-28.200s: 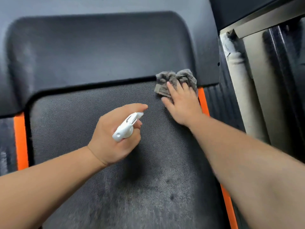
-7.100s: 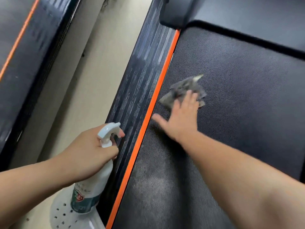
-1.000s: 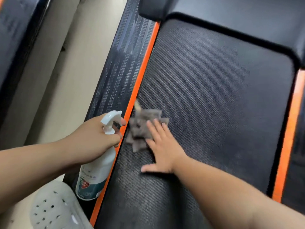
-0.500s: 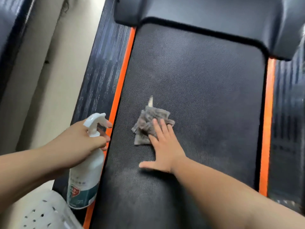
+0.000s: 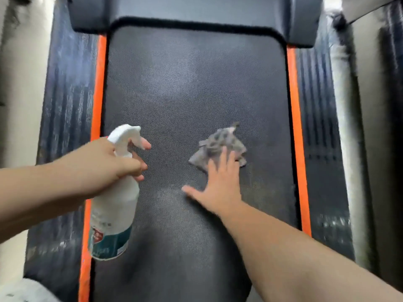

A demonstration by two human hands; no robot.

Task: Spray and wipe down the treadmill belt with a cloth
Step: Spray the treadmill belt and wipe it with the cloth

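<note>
Grey and crumpled, the cloth (image 5: 218, 140) lies on the treadmill belt (image 5: 192, 83), right of its centre line and about halfway up my view. One pale corner pokes toward the far end. My right hand (image 5: 220, 188) lies flat on the cloth's near edge, fingers straight and spread, thumb out to the left on bare belt; the fingertips are blurred. My left hand (image 5: 102, 164) grips the neck of the white spray bottle (image 5: 115, 203), fingers curled just under the trigger head. The bottle has a teal band at its base and hangs over the belt's left edge.

The belt is black and fine-textured, with paler hazy patches. An orange strip (image 5: 98, 88) borders each side, then dark ribbed side rails (image 5: 65, 105). A dark hood (image 5: 196, 9) crosses the far end, and pale floor (image 5: 19, 83) shows at the left.

The belt's long axis runs straight away from me. The bottle stands nearly upright, its nozzle aimed right, over the belt.
</note>
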